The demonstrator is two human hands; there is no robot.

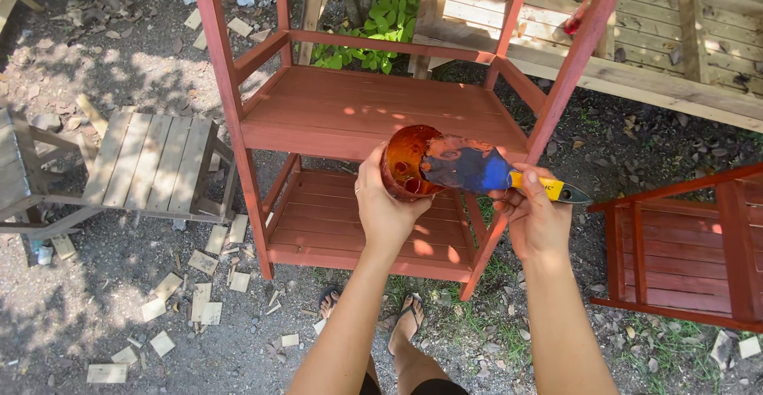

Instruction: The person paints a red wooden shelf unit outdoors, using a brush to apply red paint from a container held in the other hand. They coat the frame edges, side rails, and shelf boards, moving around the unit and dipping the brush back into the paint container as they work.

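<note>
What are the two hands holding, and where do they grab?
The left hand grips the stain-filled cup around its side; the right hand holds the brush by its yellow handle.

Both bare forearms reach forward, side by side. The left hand (387,208) is cupped, fingers curled away and thumb raised. The right hand (536,216) is closed, thumb lying over its fingers, knuckles toward the left.

Both forearms are bare, with no sleeves in view. The left hand (387,204) wears a thin ring on one finger; the right hand (534,218) shows none. The feet wear dark flip-flop sandals (409,313), and dark shorts (413,385) show at the bottom edge.
</note>
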